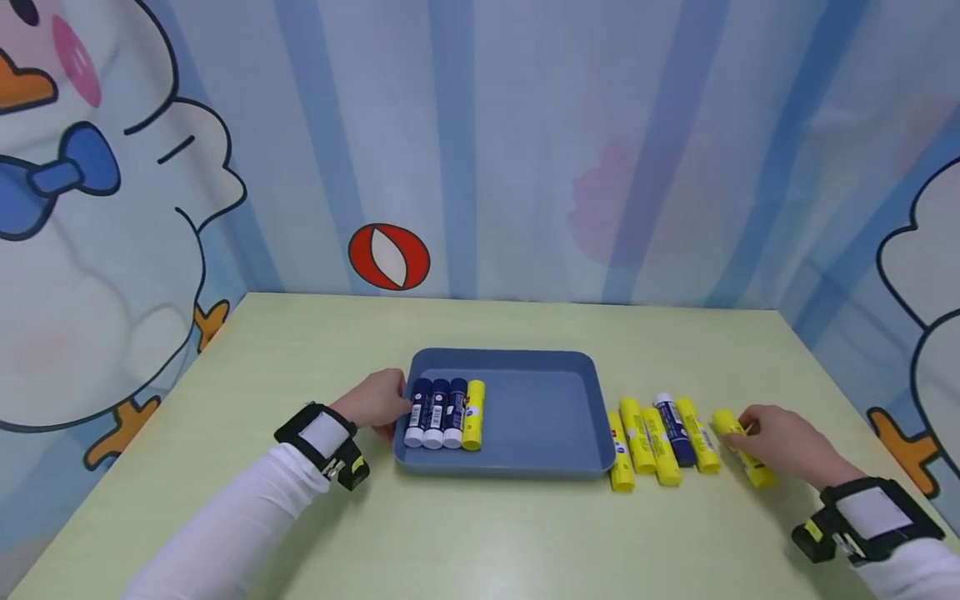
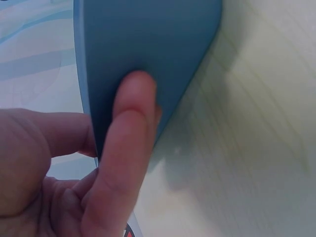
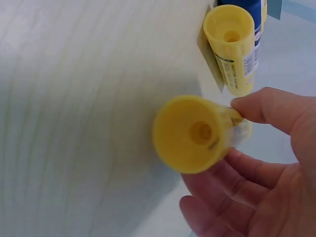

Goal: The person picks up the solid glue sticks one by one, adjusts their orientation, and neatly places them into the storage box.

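Pale table (image 1: 480,533), striped backdrop (image 1: 517,125): yellow glue stick (image 1: 757,473) in right hand (image 1: 787,442)

I'd pinch mid-barrel, lift clear of the neighbouring yellow stick (image 1: 698,435), and steady the blue-grey tray (image 1: 540,408) lightly so its four sticks (image 1: 452,415) don't roll. Glue stick sits between right thumb and fingers, far right of the loose row; can't tell if it's airborne. Left hand (image 1: 375,402) pinches tray's left wall.
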The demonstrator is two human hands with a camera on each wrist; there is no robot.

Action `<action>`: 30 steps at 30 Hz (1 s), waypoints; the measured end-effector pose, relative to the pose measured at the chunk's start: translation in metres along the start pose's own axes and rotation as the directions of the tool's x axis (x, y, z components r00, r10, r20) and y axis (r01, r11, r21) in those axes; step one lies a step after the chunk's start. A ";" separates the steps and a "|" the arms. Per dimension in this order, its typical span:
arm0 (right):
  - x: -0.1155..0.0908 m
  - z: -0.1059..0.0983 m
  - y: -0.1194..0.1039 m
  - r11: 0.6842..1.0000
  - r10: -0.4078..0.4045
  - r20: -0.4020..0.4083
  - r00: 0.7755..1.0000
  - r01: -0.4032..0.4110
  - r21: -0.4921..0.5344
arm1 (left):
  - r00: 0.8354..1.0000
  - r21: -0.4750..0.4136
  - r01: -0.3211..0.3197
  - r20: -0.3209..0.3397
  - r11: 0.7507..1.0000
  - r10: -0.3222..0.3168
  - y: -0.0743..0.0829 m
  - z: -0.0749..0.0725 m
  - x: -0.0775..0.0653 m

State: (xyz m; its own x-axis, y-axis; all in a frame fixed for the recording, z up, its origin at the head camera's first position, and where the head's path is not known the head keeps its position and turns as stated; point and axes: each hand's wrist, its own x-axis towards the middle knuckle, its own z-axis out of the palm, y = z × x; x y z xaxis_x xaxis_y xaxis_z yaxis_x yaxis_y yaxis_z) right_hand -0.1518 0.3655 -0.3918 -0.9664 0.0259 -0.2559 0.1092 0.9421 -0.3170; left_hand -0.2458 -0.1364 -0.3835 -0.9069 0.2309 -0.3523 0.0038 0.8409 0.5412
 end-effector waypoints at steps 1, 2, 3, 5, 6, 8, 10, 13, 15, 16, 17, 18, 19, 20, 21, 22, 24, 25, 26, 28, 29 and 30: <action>-0.001 -0.001 0.000 1.000 0.007 -0.010 1.000 -0.007 0.009 | 1.000 0.001 -0.005 0.003 1.000 0.005 0.000 0.001 0.000; -0.002 -0.002 0.000 1.000 0.008 -0.023 1.000 -0.008 0.016 | 1.000 0.004 -0.011 0.001 1.000 0.011 0.001 0.002 0.000; -0.002 -0.003 -0.002 1.000 0.009 -0.036 0.999 -0.008 0.020 | 1.000 0.008 -0.016 0.000 1.000 0.016 0.001 0.003 0.000; -0.003 -0.007 -0.008 1.000 0.003 -0.064 0.998 -0.001 0.025 | 1.000 0.008 -0.019 0.005 1.000 0.019 0.002 0.003 0.000; -0.004 -0.009 -0.013 1.000 -0.006 -0.081 0.997 0.008 0.026 | 1.000 0.007 -0.020 0.006 1.000 0.020 0.002 0.003 0.001; -0.004 -0.013 -0.024 0.999 -0.027 -0.109 0.994 0.031 0.032 | 1.000 0.008 -0.018 0.003 1.000 0.018 0.004 0.002 0.002; -0.005 -0.015 -0.037 0.997 -0.061 -0.136 0.989 0.067 0.037 | 1.000 0.009 -0.015 0.006 1.000 0.015 0.005 0.001 0.002; -0.003 -0.015 -0.059 0.992 -0.099 -0.160 0.982 0.110 0.057 | 1.000 0.014 -0.013 0.006 1.000 0.013 0.004 0.001 0.002; -0.001 -0.014 -0.075 0.987 -0.123 -0.168 0.978 0.138 0.079 | 1.000 0.013 -0.007 0.010 1.000 0.007 0.003 0.002 0.001; 0.001 -0.013 -0.083 0.985 -0.133 -0.171 0.976 0.150 0.090 | 1.000 0.014 -0.006 0.011 1.000 0.006 0.002 0.002 0.001; 0.003 -0.012 -0.091 0.982 -0.141 -0.171 0.975 0.161 0.104 | 1.000 0.015 -0.005 0.011 1.000 0.005 0.002 0.003 0.001; 0.005 -0.012 -0.100 0.978 -0.154 -0.173 0.973 0.175 0.114 | 1.000 0.015 -0.004 0.009 1.000 0.004 0.001 0.003 0.001; 0.007 -0.011 -0.108 0.973 -0.169 -0.170 0.971 0.192 0.125 | 1.000 0.020 -0.004 0.007 1.000 0.004 0.000 0.004 0.001; 0.010 -0.009 -0.117 0.968 -0.184 -0.165 0.969 0.207 0.140 | 1.000 0.023 -0.003 0.007 1.000 0.003 -0.001 0.004 0.001; 0.012 -0.008 -0.126 0.963 -0.199 -0.156 0.968 0.222 0.153 | 1.000 0.028 -0.001 0.006 1.000 0.001 -0.001 0.004 0.001; 0.014 -0.007 -0.134 0.958 -0.213 -0.141 0.967 0.235 0.166 | 1.000 0.034 -0.001 0.008 0.999 0.001 -0.002 0.004 0.001; 0.020 -0.004 -0.151 0.945 -0.250 -0.108 0.962 0.267 0.188 | 1.000 0.040 0.000 0.015 0.999 0.000 -0.002 0.004 0.000; 0.023 -0.003 -0.159 0.938 -0.268 -0.088 0.959 0.281 0.203 | 1.000 0.042 -0.002 0.017 0.999 0.001 -0.002 0.003 0.000; 0.025 -0.001 -0.167 0.932 -0.282 -0.068 0.957 0.291 0.215 | 1.000 0.044 -0.009 0.016 0.999 0.008 -0.002 0.002 -0.001; 0.032 0.002 -0.183 0.922 -0.306 -0.031 0.951 0.305 0.238 | 1.000 0.041 -0.019 0.011 0.999 0.019 -0.001 0.001 -0.002; 0.035 0.005 -0.191 0.919 -0.316 -0.015 0.949 0.310 0.243 | 1.000 0.037 -0.026 0.010 0.999 0.025 -0.001 0.001 -0.002; 0.038 0.007 -0.198 0.919 -0.318 0.004 0.948 0.307 0.248 | 1.000 0.033 -0.028 0.009 0.999 0.028 0.000 0.000 -0.002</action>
State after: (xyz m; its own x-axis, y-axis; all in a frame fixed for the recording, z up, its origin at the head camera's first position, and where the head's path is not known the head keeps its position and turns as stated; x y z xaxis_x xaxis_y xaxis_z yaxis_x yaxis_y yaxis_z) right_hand -0.2087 0.1774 -0.3454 -0.9499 -0.2766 -0.1453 -0.1389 0.7904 -0.5967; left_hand -0.2435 -0.1370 -0.3829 -0.9028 0.2586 -0.3437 0.0432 0.8496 0.5257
